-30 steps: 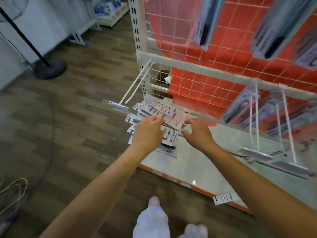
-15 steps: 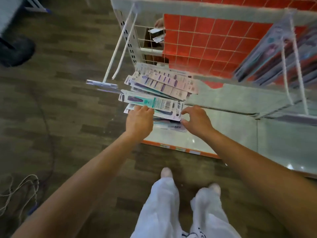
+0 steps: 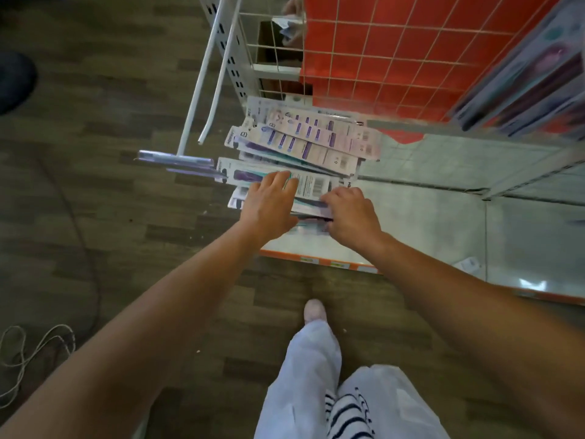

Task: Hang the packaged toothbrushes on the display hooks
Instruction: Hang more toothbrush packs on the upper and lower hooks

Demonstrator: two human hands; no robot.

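Pressing flat with left hand (image 3: 269, 204) on the pile of packaged toothbrushes (image 3: 316, 137) on the bottom shelf (image 3: 427, 223), curling right hand (image 3: 351, 213) round a pack's near end. Not yet lifting any: bare hook (image 3: 197, 87) just above, hung packs (image 3: 538, 77) at far right, so seemingly early going.

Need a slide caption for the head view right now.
Left hand rests flat on a pile of packaged toothbrushes, right hand grips its end, beside a bare display hook.

Both your bare arms reached forward and down. Your left hand (image 3: 269, 205) lay flat, fingers straight and spread. Your right hand (image 3: 353, 213) curled its fingers round the edge of the packaged toothbrushes (image 3: 313, 185).
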